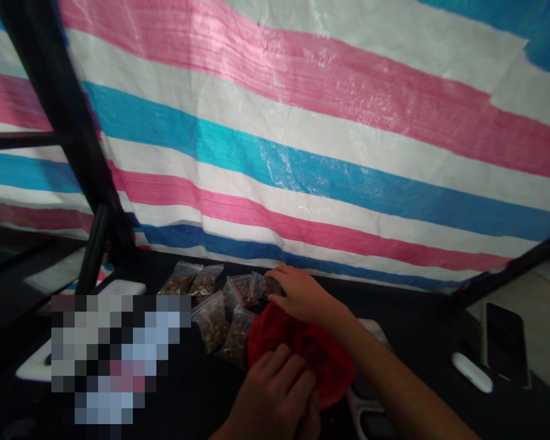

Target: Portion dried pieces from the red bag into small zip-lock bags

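Note:
My right hand [300,294] reaches forward over a red plastic bag [321,360] and pinches a small clear packet of brown bits [264,285] at the far end of a cluster. Several such clear packets [211,318] lie on the black table top [201,391] just left of the red bag. My left hand [275,397] is low in front, fingers curled onto the near edge of the red bag, holding it.
A striped pink, white and blue tarpaulin [302,153] hangs behind the table. Black frame poles [68,122] stand at the left. A dark phone [506,345] and a white oval object [472,371] lie at the right. A white device [119,287] and a blurred-out patch sit at the left.

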`<state>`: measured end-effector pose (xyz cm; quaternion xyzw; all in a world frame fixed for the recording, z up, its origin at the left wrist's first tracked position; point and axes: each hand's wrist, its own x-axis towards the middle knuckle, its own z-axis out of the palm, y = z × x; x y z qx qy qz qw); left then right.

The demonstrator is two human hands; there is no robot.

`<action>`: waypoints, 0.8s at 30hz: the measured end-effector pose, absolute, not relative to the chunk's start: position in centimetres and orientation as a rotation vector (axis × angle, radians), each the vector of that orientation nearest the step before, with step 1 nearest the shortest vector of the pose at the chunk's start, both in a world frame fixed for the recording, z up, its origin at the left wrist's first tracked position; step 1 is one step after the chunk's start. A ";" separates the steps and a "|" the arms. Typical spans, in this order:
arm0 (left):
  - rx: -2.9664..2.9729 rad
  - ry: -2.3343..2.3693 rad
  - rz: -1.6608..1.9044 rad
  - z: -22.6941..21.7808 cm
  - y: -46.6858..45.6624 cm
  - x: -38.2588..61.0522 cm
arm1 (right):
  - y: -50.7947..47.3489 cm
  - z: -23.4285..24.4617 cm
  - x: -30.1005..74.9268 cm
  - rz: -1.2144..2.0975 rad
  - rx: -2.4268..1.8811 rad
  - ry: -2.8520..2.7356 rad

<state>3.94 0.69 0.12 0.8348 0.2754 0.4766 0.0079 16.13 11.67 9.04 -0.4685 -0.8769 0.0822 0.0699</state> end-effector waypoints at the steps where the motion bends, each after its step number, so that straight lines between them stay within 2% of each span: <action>1: 2.600 0.828 1.558 0.4 0.6 3.8 | 12.8 8.4 15.9 0.254 -1.419 -2.653; 5: 2.315 0.862 1.644 1.8 1.2 2.9 | 14.0 7.7 16.1 0.239 -1.437 -2.574; 10: 2.069 1.394 1.657 2.6 3.1 1.5 | 10.3 9.9 17.7 0.166 -1.393 -2.270; 12: 2.181 1.702 1.451 2.5 3.9 0.8 | 9.1 10.1 18.3 0.176 -1.378 -2.220; 15: 2.304 1.978 0.924 2.2 4.9 -0.1 | 8.6 9.3 18.7 0.187 -1.384 -2.203; 18: 2.315 1.964 0.750 1.8 5.5 -0.6 | 9.0 8.1 18.9 0.197 -1.371 -2.206; 24: 2.200 1.871 0.963 2.5 6.6 -1.5 | 6.3 9.1 19.6 0.216 -1.323 -2.117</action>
